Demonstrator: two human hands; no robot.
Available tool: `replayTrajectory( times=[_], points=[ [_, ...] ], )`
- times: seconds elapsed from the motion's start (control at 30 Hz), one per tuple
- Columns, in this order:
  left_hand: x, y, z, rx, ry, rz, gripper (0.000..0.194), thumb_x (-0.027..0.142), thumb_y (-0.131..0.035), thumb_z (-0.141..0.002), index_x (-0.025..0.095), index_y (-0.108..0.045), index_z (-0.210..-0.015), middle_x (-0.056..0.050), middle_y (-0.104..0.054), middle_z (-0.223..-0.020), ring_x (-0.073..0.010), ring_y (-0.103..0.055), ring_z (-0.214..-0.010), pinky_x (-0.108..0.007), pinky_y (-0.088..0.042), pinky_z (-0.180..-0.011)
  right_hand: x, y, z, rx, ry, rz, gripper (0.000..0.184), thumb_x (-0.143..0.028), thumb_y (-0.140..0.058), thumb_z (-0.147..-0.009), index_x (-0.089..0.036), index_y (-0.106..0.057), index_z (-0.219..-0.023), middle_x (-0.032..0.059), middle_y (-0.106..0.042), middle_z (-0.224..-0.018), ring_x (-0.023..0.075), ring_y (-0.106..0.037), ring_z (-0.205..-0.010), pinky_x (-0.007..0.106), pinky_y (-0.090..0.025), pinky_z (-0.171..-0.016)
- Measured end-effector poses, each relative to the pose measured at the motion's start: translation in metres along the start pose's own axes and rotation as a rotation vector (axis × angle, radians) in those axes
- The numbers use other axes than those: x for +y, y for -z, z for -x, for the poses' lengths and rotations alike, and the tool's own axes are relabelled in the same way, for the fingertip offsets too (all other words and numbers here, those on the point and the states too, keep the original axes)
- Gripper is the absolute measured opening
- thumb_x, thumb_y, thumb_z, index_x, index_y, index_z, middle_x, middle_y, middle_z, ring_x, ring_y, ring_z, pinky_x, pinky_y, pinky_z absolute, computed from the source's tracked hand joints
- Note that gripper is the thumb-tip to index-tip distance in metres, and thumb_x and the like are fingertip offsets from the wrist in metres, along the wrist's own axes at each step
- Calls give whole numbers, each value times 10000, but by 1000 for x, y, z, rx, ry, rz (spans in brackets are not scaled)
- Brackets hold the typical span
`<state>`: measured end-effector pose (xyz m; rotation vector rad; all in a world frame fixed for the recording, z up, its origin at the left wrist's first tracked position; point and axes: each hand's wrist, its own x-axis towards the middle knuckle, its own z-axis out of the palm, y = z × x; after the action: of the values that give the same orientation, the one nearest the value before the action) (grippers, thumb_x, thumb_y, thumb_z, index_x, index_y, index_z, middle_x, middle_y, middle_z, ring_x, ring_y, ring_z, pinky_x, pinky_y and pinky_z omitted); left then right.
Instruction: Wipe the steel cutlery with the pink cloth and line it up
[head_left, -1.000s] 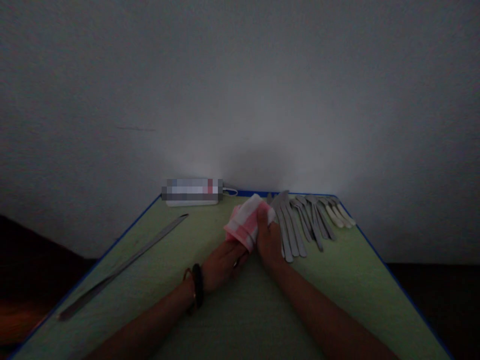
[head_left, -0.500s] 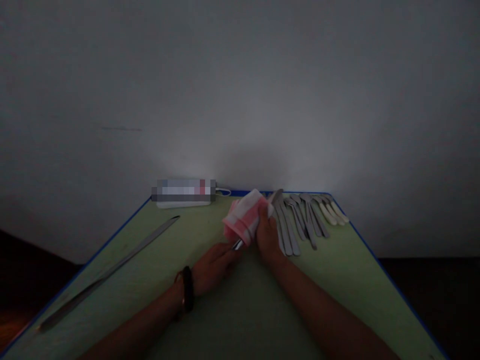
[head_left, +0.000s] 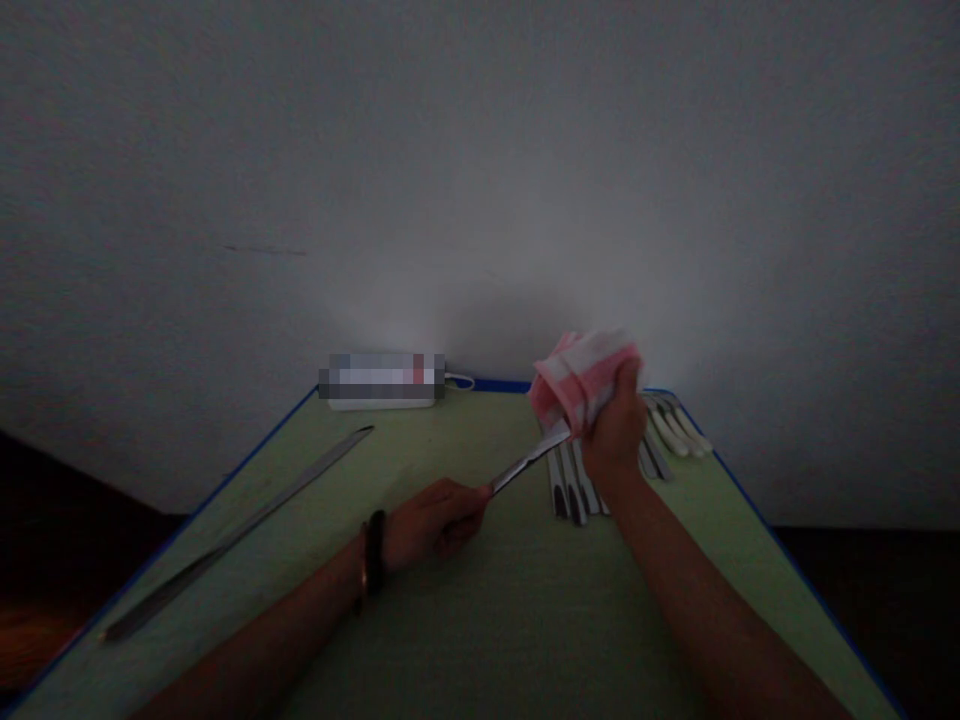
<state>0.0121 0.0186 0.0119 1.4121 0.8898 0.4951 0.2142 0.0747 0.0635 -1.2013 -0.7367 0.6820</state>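
My left hand (head_left: 431, 518) is closed around the handle end of a table knife (head_left: 529, 458), whose blade points up and to the right. My right hand (head_left: 615, 435) is raised above the table and grips a pink and white checked cloth (head_left: 581, 375), bunched around the far end of the knife blade. Beneath my right hand lies a row of several pieces of cutlery (head_left: 570, 485) on the green table (head_left: 480, 620), some with white handles (head_left: 679, 428).
A long metal strip (head_left: 232, 535) lies diagonally on the left of the table. A white box with a cable (head_left: 382, 385) sits at the far edge against the wall. The table has a blue rim (head_left: 255, 450).
My right hand lifted with the cloth, moving up and to the right along the knife. The blade now shows between my two hands. My left hand stayed low, holding the handle.
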Motion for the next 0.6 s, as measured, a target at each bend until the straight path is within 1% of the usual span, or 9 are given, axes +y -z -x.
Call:
replayTrajectory(
  times=[0.07, 0.17, 0.3, 0.43, 0.6],
  points=[
    [2, 0, 0, -21, 1, -4, 531, 637, -421, -797, 192, -384, -510, 71, -312, -446, -71, -284, -405, -225, -237, -418, -2, 2, -1, 26, 0, 45, 597, -686, -344, -789, -153, -548, -614, -3, -494, -549, 99, -400, -503, 232, -314, -441],
    [4, -1, 1, -16, 21, 2, 524, 631, -413, -803, 194, -371, -517, 74, -306, -446, -71, -283, -403, -224, -237, -414, 1, 0, 7, 8, -7, 104, 618, -687, -302, -805, -154, -533, -596, -2, -478, -532, 100, -387, -492, 238, -296, -431],
    [2, -1, 2, 15, 21, -37, 512, 612, -396, -822, 188, -404, -534, 66, -336, -450, -81, -322, -411, -224, -262, -422, 10, -8, 28, -51, -53, 192, 608, -701, -301, -800, -175, -467, -543, -7, -448, -499, 95, -349, -459, 244, -251, -405],
    [0, 0, 0, 26, 13, -67, 524, 607, -365, -834, 188, -404, -521, 58, -350, -444, -82, -325, -412, -224, -269, -428, 17, -15, 48, -122, -92, 216, 602, -707, -284, -801, -193, -429, -524, -14, -421, -467, 98, -324, -432, 253, -218, -393],
    [2, -2, -1, 68, -9, -101, 474, 563, -356, -836, 197, -386, -536, 61, -337, -458, -85, -315, -422, -225, -267, -439, 35, -20, 72, -177, -141, 266, 548, -674, -371, -799, -213, -411, -504, -18, -420, -455, 114, -342, -429, 264, -220, -411]
  ],
)
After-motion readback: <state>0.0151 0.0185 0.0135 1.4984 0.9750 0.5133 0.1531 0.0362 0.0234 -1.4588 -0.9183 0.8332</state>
